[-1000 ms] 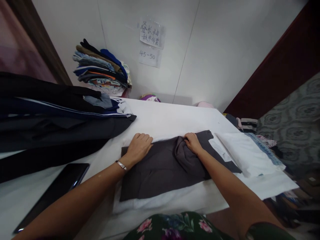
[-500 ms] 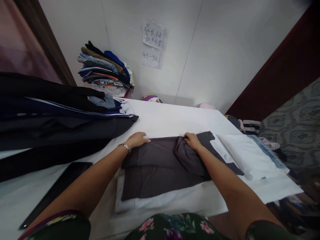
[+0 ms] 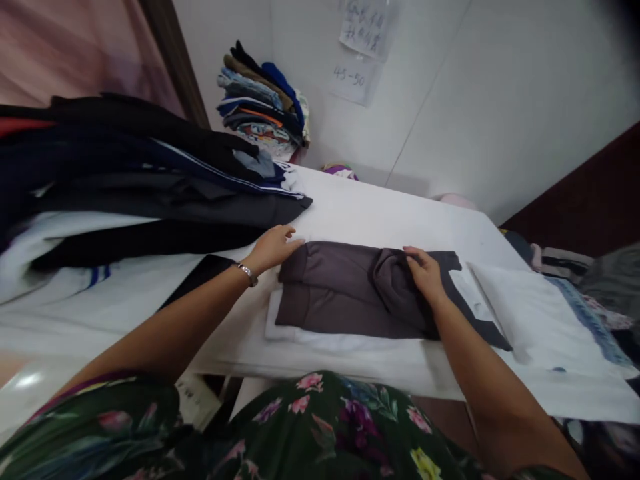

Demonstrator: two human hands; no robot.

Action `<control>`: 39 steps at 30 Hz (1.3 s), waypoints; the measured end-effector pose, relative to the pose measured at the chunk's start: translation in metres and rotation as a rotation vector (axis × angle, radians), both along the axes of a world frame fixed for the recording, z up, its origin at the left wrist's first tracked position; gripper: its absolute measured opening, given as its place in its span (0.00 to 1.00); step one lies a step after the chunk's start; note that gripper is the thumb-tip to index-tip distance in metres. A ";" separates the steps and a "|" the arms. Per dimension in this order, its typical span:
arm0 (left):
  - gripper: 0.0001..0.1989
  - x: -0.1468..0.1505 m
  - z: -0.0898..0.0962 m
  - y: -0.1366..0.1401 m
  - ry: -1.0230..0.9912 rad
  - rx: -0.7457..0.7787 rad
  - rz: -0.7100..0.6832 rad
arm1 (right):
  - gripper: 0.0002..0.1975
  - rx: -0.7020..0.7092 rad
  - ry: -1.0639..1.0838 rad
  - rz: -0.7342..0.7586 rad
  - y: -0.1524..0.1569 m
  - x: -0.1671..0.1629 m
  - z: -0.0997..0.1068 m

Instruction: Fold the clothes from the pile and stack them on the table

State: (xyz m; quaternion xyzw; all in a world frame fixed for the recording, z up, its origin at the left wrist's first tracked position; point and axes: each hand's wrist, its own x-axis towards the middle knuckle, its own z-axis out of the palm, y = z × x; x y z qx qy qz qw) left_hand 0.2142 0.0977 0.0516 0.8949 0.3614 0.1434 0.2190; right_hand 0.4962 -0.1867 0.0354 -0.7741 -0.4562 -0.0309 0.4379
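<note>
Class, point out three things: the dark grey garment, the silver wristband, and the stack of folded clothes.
Dark grey garment (image 3: 345, 297), head view: middle of its flat part.
Silver wristband (image 3: 247, 273), head view: top of the band.
Stack of folded clothes (image 3: 265, 110), head view: its middle layers.

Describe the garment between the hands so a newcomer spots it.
Find the white table. Between the left hand and right hand lies a folded garment. Its grey-brown colour and bunched fold distinguish it from white cloth on its right and dark clothes on its left.
</note>
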 end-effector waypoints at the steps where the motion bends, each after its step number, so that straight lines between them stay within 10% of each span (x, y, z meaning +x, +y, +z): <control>1: 0.24 -0.013 0.001 -0.009 -0.031 -0.024 0.022 | 0.10 0.068 -0.030 0.063 -0.010 -0.016 0.003; 9: 0.16 -0.093 -0.011 -0.093 -0.149 -0.230 0.114 | 0.15 -0.045 -0.232 0.526 -0.091 -0.123 -0.013; 18: 0.33 -0.121 -0.019 -0.131 -0.014 -0.132 -0.182 | 0.16 -0.256 -0.372 0.340 -0.110 -0.116 -0.043; 28: 0.13 -0.125 -0.012 -0.111 -0.118 -0.200 -0.300 | 0.15 -0.199 -0.336 0.352 -0.101 -0.123 -0.040; 33: 0.18 -0.128 -0.012 -0.104 -0.155 -0.476 -0.172 | 0.14 -0.175 -0.254 0.392 -0.099 -0.131 -0.018; 39: 0.36 -0.105 -0.009 -0.096 -0.357 -0.789 0.349 | 0.18 0.072 -0.359 0.244 -0.076 -0.107 0.017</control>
